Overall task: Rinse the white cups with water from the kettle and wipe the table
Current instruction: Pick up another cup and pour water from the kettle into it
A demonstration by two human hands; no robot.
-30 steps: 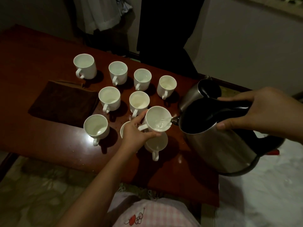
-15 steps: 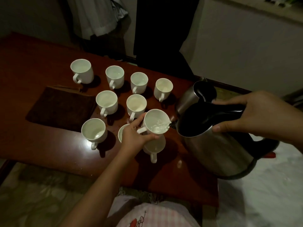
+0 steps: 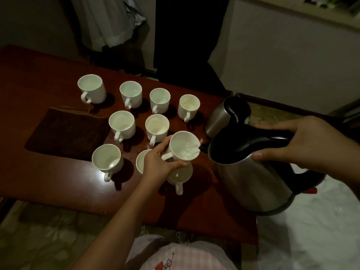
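My left hand (image 3: 158, 163) grips a white cup (image 3: 182, 145), lifted and tilted toward the kettle. My right hand (image 3: 303, 142) holds the black handle of a steel kettle (image 3: 251, 178), tipped so that water runs from its spout into that cup. Several more white cups stand on the red-brown table (image 3: 48, 176), among them one at the back left (image 3: 91, 87), one at the front left (image 3: 107, 159) and one under the lifted cup (image 3: 180, 177). Another cup (image 3: 140, 162) is partly hidden by my left hand.
A dark brown cloth (image 3: 68, 132) lies flat on the table left of the cups. A second steel kettle (image 3: 224, 112) stands behind the tipped one. Hanging clothes (image 3: 109, 22) and a dark garment are behind the table. A white surface (image 3: 311, 240) lies at the right.
Both hands hold the same pose, with water still running into the cup. The camera has tilted up slightly, so everything sits a little lower in view.
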